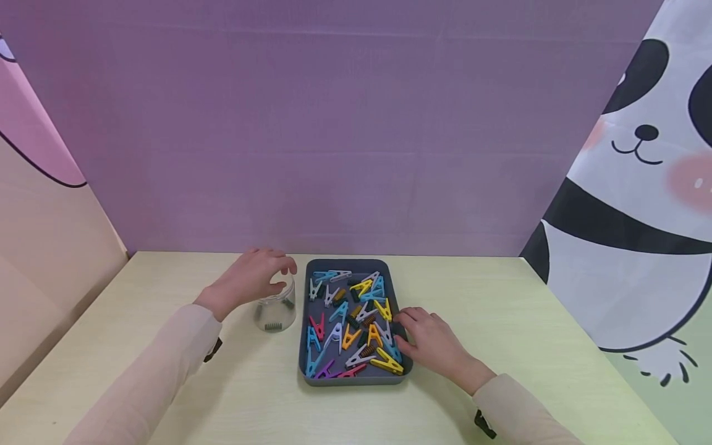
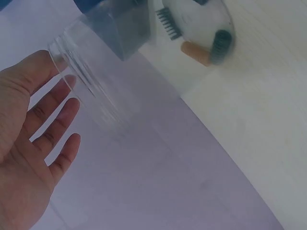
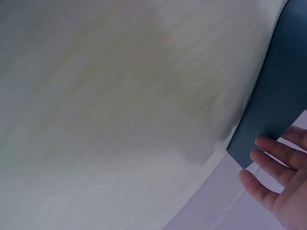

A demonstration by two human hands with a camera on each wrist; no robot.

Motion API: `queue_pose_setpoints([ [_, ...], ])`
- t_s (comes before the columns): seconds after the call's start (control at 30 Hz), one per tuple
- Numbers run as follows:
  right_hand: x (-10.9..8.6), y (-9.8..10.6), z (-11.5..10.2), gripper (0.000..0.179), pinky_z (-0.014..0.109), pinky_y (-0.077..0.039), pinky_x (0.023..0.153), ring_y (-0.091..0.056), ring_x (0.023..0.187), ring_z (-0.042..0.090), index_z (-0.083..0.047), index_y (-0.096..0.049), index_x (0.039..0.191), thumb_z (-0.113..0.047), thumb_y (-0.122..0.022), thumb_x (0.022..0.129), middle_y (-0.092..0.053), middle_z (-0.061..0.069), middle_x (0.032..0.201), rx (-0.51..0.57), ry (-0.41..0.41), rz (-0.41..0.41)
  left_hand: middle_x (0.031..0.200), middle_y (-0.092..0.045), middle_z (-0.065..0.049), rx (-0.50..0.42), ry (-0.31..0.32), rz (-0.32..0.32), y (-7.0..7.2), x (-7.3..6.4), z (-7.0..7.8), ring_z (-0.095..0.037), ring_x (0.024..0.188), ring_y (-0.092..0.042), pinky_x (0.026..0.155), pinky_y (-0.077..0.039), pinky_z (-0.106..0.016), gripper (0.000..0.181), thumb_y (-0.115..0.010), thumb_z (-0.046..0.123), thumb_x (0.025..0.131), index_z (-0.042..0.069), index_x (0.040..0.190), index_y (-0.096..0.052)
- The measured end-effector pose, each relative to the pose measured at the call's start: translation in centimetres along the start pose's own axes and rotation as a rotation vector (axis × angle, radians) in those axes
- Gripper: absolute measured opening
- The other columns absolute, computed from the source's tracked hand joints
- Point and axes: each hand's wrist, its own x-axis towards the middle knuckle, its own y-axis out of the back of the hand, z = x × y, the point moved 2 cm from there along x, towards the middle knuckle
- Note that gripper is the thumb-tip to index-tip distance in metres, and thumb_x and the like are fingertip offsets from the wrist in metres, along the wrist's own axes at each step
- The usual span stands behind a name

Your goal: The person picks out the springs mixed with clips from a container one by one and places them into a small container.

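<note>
In the head view, the left hand (image 1: 247,281) hides part of the jar (image 1: 277,316), and the right edge crops the panda print (image 1: 634,278). The right wrist view cuts off the tray (image 3: 278,86) and right hand (image 3: 291,199); the bench (image 3: 120,96) looks blurred.

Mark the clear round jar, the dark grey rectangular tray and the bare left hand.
Clear round jar (image 1: 275,311), head view: side wall.
Dark grey rectangular tray (image 1: 356,381), head view: near rim.
Bare left hand (image 1: 250,279), head view: back of the hand.

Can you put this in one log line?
left grip: at clear jar; right grip: at dark tray; jar: coils inside; tray: clips, coils
</note>
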Motion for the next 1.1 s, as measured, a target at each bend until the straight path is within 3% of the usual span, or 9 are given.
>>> queue_pose_setpoints([
  [0.37,0.0,-0.1,0.0,0.031,0.039,-0.05,0.077,-0.057,0.101,0.02,-0.01,-0.063,0.104,-0.03,-0.064,0.08,-0.063,0.005,0.107,-0.001,-0.001,-0.011,0.099,-0.066,0.003,0.015,-0.016,0.026,-0.3,0.5,1.4,-0.019,0.093,-0.057,0.09,-0.042,-0.043,0.021,-0.068,0.017,0.079,0.019,0.1,-0.066],
  [0.57,0.0,0.0,0.0,0.031,0.04,-0.05,0.077,-0.057,0.101,0.021,-0.01,-0.063,0.104,-0.03,-0.064,0.081,-0.062,0.005,0.107,0.008,-0.004,-0.018,0.101,-0.065,0.005,0.042,-0.035,0.004,-0.9,0.9,2.3,-0.017,0.096,-0.057,0.091,-0.043,-0.041,0.021,-0.069,0.022,0.079,0.022,0.101,-0.066],
  [0.73,0.1,-0.1,0.0,0.032,0.041,-0.05,0.078,-0.057,0.102,0.021,-0.01,-0.062,0.105,-0.031,-0.064,0.081,-0.062,0.005,0.108,0.013,-0.007,-0.024,0.099,-0.065,0.005,0.075,-0.077,-0.024,-1.7,1.2,3.3,-0.016,0.093,-0.055,0.085,-0.045,-0.038,0.021,-0.07,0.025,0.079,0.023,0.099,-0.066],
  [1.1,0.1,-0.1,0.1,0.031,0.044,-0.05,0.079,-0.057,0.102,0.022,-0.01,-0.062,0.105,-0.031,-0.064,0.081,-0.062,0.006,0.108,0.016,-0.009,-0.027,0.102,-0.065,0.004,0.02,-0.17,-0.076,-4.3,1.5,5.6,-0.017,0.095,-0.055,0.085,-0.044,-0.037,0.024,-0.068,0.024,0.08,0.02,0.103,-0.066],
])
